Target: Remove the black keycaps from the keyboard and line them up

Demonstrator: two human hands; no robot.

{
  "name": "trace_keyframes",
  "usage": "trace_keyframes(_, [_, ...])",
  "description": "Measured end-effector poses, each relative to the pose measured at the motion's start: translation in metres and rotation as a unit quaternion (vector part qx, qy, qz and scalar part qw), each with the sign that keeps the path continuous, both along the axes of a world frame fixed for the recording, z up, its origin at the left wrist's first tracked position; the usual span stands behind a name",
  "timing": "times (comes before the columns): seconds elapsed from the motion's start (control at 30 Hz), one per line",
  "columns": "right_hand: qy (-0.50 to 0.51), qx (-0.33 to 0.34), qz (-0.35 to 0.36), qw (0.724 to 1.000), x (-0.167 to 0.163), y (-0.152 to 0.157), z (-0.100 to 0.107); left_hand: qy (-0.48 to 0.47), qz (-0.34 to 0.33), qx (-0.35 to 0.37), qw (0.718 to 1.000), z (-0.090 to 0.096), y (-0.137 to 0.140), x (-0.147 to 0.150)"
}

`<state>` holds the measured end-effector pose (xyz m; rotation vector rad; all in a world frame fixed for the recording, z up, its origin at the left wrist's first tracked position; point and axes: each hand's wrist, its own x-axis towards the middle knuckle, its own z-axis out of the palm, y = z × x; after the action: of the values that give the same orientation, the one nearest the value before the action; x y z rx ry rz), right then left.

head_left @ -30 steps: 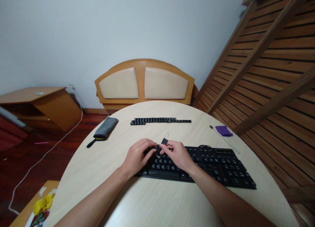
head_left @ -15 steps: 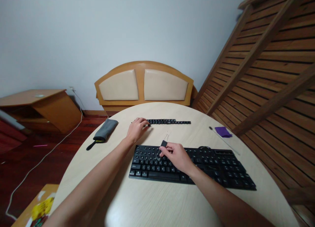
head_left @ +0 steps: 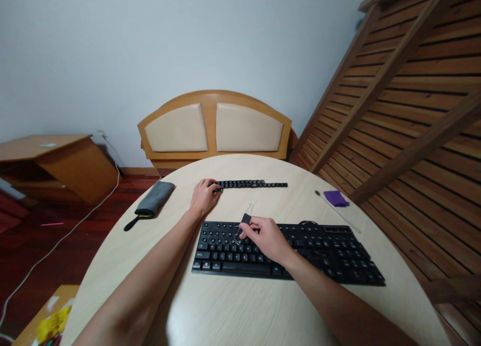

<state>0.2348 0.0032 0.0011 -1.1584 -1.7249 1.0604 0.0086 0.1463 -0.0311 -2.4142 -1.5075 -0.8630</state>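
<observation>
A black keyboard [head_left: 246, 269] lies on the round table [head_left: 210, 311], with keys bare of their caps in its upper part. My right hand [head_left: 265, 236] is above its left half, fingers closed around the black handle of a keycap puller [head_left: 245, 219]. Thin wire loops point away from me at one end of the puller; its other end is close to the keys. Beyond the keyboard, loose black keycaps [head_left: 248, 184] lie in rows. My left hand [head_left: 204, 197] is at the left end of these rows, its fingertips pinching a dark keycap [head_left: 217, 189], partly covered by the fingers.
At the table's left is a grey pouch [head_left: 156, 198] with a black loop. On the right lie a purple cloth [head_left: 336, 198] and a thin brush [head_left: 338, 213]. A padded headboard [head_left: 214, 128] stands behind the table, and a slatted wooden frame [head_left: 406, 110] leans at the right.
My left hand has shifted slightly left along the keycap rows with the pinched keycap. My right hand keeps the puller in nearly the same spot over the keyboard. The whole view has shifted slightly.
</observation>
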Motion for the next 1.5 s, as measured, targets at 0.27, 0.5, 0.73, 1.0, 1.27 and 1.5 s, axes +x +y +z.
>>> trace_keyframes(0.27, [0.001,-0.002,0.003,1.000,0.000,0.000,0.000,-0.005,-0.007,-0.006,1.000,-0.001,0.001,-0.001])
trace_keyframes(0.5, [0.003,-0.002,0.005,1.000,0.000,0.001,-0.004,-0.015,-0.002,-0.012,1.000,-0.001,0.001,0.001])
trace_keyframes(0.73, [0.000,0.001,0.001,1.000,0.000,0.000,-0.003,-0.045,-0.011,-0.026,0.999,0.001,0.000,0.001])
trace_keyframes(1.0, [0.001,0.030,0.000,1.000,0.000,0.002,-0.003,-0.153,-0.041,-0.068,0.985,0.023,-0.047,0.018])
trace_keyframes(1.27, [-0.057,0.076,0.034,0.995,0.004,0.000,-0.001,-0.355,-0.162,-0.283,0.876,0.042,-0.145,0.047])
trace_keyframes(1.5, [-0.028,0.069,0.000,0.997,0.004,0.002,-0.003,-0.416,-0.155,-0.302,0.844,0.028,-0.140,0.043])
